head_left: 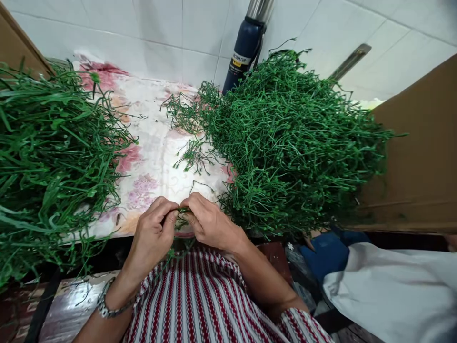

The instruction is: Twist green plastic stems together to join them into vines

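Note:
My left hand (154, 229) and my right hand (207, 220) meet at the table's front edge, close to my body. Both are closed, thumb against fingers, pinching a few thin green stems (183, 210) between them. Most of these stems are hidden by the fingers. To the right rises a big heap of thin, curly green stems (296, 143) with small tips. Left of me lies another heap of longer, flatter green stems (53, 162). A small loose bunch of stems (195, 155) rests on the floral tablecloth (157, 157) beyond my hands.
A dark blue vacuum flask (243, 52) stands against the white tiled wall (160, 28). Cardboard (414, 143) borders the right heap, and more cardboard (21, 43) stands at the upper left. A metal strip (352, 61) leans behind the heap. White cloth (392, 290) shows at lower right.

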Action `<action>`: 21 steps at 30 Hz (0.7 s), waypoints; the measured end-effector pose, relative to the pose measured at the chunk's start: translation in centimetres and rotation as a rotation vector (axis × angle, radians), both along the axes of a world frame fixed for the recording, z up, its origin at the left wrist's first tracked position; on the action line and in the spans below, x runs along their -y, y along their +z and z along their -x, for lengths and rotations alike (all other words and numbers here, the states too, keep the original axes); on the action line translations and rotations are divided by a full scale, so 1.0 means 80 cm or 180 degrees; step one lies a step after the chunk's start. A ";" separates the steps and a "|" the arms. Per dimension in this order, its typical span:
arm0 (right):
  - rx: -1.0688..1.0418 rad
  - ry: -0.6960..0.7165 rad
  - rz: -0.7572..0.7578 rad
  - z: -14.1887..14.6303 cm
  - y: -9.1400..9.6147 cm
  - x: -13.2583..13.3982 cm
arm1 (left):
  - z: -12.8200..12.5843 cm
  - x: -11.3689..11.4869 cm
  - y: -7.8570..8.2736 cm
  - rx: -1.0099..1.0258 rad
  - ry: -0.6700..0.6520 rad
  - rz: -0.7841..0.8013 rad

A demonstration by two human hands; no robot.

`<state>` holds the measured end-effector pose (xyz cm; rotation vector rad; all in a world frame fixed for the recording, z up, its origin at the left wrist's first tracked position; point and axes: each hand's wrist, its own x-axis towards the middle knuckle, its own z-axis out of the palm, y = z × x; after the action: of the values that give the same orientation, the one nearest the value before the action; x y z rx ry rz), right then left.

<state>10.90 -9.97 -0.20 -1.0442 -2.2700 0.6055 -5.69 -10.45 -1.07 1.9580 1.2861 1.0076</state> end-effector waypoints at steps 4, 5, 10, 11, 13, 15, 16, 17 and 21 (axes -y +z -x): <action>0.0184 -0.0100 -0.0121 0.002 -0.003 -0.002 | -0.004 0.000 -0.001 -0.0287 -0.0050 0.0347; 0.0275 -0.0114 -0.0131 0.002 -0.003 -0.001 | -0.003 0.001 -0.001 -0.0334 -0.0135 0.0451; 0.0992 -0.0152 -0.0163 -0.003 0.006 0.007 | 0.007 0.002 -0.003 -0.0509 -0.0547 0.0743; 0.1077 -0.0086 -0.0128 -0.005 0.009 0.007 | 0.009 0.002 -0.003 -0.0531 -0.0643 0.0773; 0.0972 0.0178 0.0064 -0.009 0.012 0.005 | 0.015 0.002 -0.002 -0.0481 -0.0847 0.0831; 0.0459 0.0591 0.0399 -0.014 0.013 0.001 | 0.021 0.003 0.001 -0.0226 -0.1157 0.0914; 0.0101 0.0839 0.0614 -0.016 0.012 -0.001 | 0.023 0.003 0.002 0.0002 -0.1374 0.0964; -0.0277 0.1100 0.0859 -0.017 0.010 -0.003 | 0.024 0.004 0.003 0.0275 -0.1607 0.1023; -0.1602 0.1827 0.1955 -0.012 -0.005 -0.010 | 0.023 0.004 0.000 0.1511 -0.2101 0.1381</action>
<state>11.87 -9.18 -0.56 -0.3729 -1.9355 1.6687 -7.51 -10.80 -1.03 1.5110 0.4791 0.7122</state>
